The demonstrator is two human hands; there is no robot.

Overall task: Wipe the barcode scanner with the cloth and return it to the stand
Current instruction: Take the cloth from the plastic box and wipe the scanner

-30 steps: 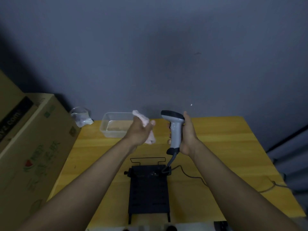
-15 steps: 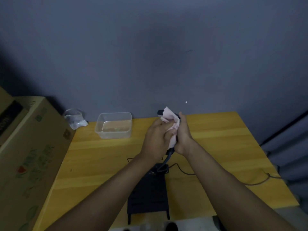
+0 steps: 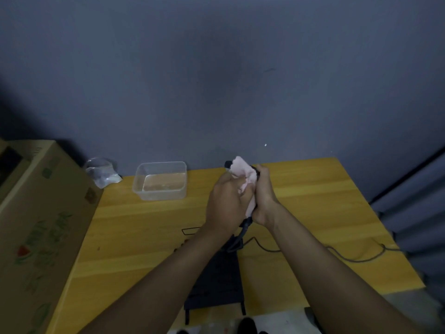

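Observation:
My right hand [image 3: 264,196] grips the barcode scanner [image 3: 228,163] upright above the yellow table [image 3: 144,227]; only its dark head tip and the handle's lower end show. My left hand [image 3: 226,203] presses a pale pink cloth [image 3: 243,173] against the scanner, covering most of its head and body. The scanner's dark cable [image 3: 356,259] runs down from the handle and off to the right across the table. The black stand [image 3: 219,283] lies flat below my hands, partly hidden by my left forearm.
A clear plastic tub [image 3: 160,180] sits at the back of the table, left of my hands. A crumpled clear bag [image 3: 102,173] lies by the wall. A large cardboard box [image 3: 38,225] fills the left side. A grey wall stands behind.
One second ago my left hand held the cloth apart from the bare scanner. It then moved right and laid the cloth over the scanner, where it still presses.

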